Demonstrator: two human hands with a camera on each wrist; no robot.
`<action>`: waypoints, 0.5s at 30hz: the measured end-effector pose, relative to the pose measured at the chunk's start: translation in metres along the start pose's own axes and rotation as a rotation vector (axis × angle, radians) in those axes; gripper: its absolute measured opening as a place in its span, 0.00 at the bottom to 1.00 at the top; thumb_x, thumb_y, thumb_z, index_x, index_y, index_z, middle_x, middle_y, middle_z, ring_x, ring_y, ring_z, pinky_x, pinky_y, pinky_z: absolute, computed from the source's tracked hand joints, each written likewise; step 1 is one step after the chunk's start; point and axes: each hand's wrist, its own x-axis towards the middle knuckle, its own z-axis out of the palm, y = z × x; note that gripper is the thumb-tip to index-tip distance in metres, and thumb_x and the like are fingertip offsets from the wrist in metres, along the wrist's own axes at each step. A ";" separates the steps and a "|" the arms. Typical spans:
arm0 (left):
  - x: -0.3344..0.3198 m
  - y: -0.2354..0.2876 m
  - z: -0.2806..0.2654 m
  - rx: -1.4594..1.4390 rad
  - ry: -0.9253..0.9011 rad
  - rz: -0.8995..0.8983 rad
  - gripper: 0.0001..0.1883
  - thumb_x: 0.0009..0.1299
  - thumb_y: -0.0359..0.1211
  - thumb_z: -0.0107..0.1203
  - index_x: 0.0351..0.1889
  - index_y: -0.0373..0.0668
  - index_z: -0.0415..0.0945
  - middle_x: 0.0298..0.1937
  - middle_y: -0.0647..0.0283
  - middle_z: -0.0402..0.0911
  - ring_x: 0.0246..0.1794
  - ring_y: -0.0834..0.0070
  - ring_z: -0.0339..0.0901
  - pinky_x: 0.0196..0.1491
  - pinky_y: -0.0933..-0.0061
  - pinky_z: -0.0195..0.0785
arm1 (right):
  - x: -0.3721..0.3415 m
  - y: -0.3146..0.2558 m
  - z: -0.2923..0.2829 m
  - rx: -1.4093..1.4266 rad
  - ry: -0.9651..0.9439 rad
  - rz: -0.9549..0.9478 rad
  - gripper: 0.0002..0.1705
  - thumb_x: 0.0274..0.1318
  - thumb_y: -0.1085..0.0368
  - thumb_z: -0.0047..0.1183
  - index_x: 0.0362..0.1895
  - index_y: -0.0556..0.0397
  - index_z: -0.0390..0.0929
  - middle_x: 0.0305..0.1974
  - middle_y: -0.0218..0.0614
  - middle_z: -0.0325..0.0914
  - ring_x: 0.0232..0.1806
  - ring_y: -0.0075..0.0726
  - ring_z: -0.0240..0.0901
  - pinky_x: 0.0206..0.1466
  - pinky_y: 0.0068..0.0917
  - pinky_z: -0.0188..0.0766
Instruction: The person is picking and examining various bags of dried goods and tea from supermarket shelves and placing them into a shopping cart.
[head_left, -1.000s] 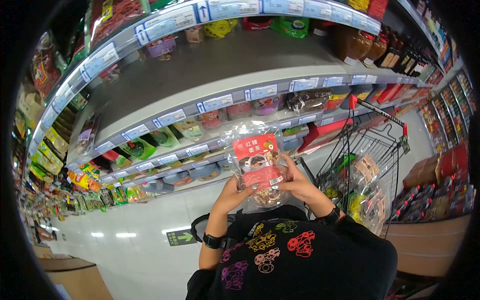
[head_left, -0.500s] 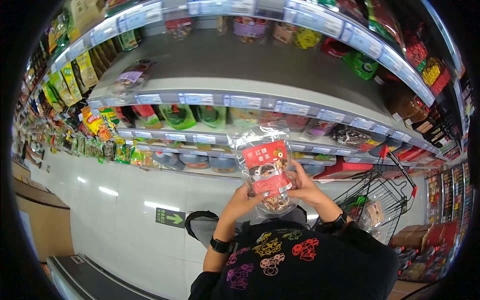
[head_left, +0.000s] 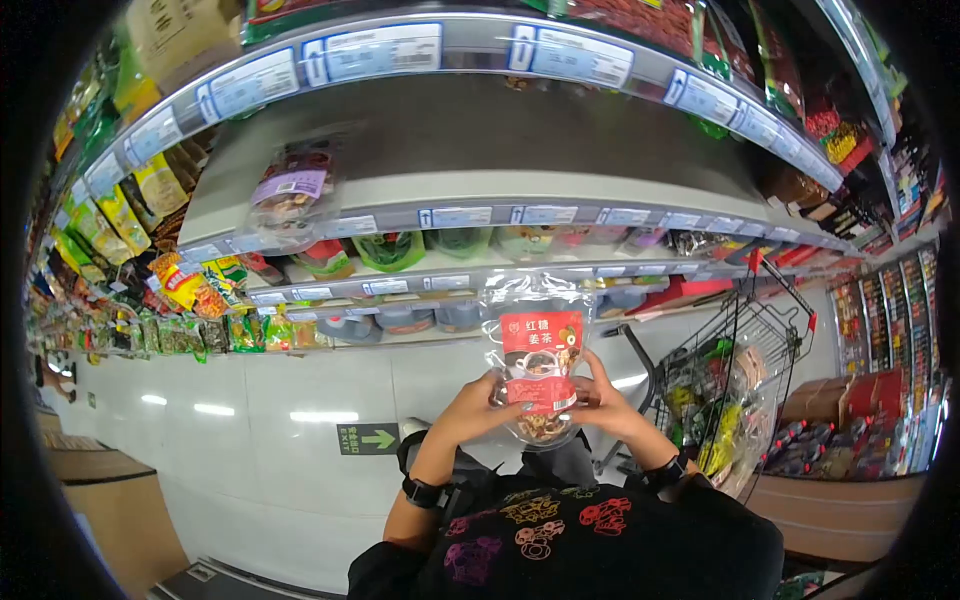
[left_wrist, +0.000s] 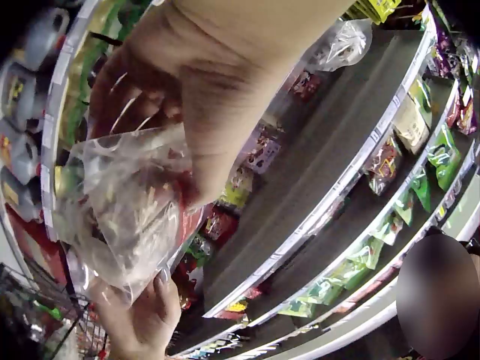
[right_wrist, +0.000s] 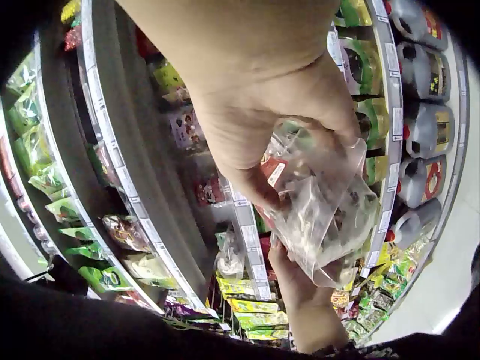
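A clear pouch with a red label (head_left: pixel 541 362) is held upright in front of the body, its label facing up to the head view. The left hand (head_left: pixel 474 408) grips its lower left edge, and the right hand (head_left: pixel 606 404) grips the lower right edge. In the left wrist view the left hand (left_wrist: pixel 180 97) has its thumb on the clear plastic pouch (left_wrist: pixel 131 214), fingers partly behind it. The right wrist view has the right hand (right_wrist: pixel 277 120) pinching the pouch (right_wrist: pixel 322 217) at its edge.
A shelf (head_left: pixel 480 185) holds a purple-labelled pouch (head_left: pixel 292 186) at its left. Packets hang at the left, and bagged goods and jugs fill lower shelves. A shopping cart (head_left: pixel 735 375) with bags stands at the right. A floor exit sign (head_left: pixel 368 438) lies below.
The view has shifted along the shelves, and the purple-labelled pouch now shows more fully. Both hands still grip the red-labelled pouch, which looks more upright than half a second ago.
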 end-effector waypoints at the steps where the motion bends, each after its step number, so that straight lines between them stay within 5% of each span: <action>1: 0.001 0.006 0.004 0.022 -0.045 -0.026 0.27 0.56 0.35 0.58 0.50 0.32 0.61 0.40 0.57 0.73 0.38 0.75 0.72 0.39 0.75 0.67 | -0.004 -0.002 -0.003 0.030 0.002 -0.014 0.56 0.39 0.78 0.54 0.64 0.40 0.27 0.48 0.44 0.66 0.45 0.34 0.65 0.49 0.32 0.62; 5: 0.000 -0.009 0.028 -0.092 -0.132 -0.119 0.27 0.59 0.28 0.53 0.56 0.34 0.56 0.49 0.60 0.68 0.46 0.77 0.67 0.48 0.75 0.64 | -0.025 0.002 -0.014 0.124 0.018 0.024 0.54 0.42 0.77 0.51 0.64 0.40 0.27 0.48 0.45 0.67 0.45 0.33 0.66 0.49 0.30 0.60; 9: -0.007 0.000 0.070 -0.294 -0.011 -0.069 0.28 0.60 0.25 0.50 0.58 0.35 0.53 0.52 0.61 0.65 0.51 0.77 0.64 0.52 0.74 0.60 | -0.029 0.027 -0.052 0.357 -0.114 0.044 0.52 0.42 0.78 0.48 0.65 0.38 0.28 0.50 0.46 0.64 0.47 0.32 0.64 0.49 0.28 0.61; 12: -0.021 0.009 0.109 -0.172 0.175 -0.006 0.31 0.58 0.29 0.55 0.57 0.34 0.52 0.48 0.60 0.67 0.45 0.77 0.67 0.44 0.76 0.65 | -0.036 0.011 -0.054 0.395 -0.172 0.073 0.52 0.42 0.80 0.47 0.65 0.38 0.29 0.50 0.46 0.64 0.48 0.30 0.64 0.48 0.25 0.61; 15: -0.032 0.007 0.134 -0.213 0.167 -0.070 0.36 0.56 0.28 0.55 0.59 0.33 0.46 0.51 0.58 0.64 0.48 0.74 0.66 0.47 0.75 0.64 | -0.052 0.009 -0.070 0.299 -0.223 0.065 0.51 0.41 0.81 0.48 0.65 0.39 0.31 0.49 0.45 0.65 0.47 0.29 0.64 0.47 0.23 0.60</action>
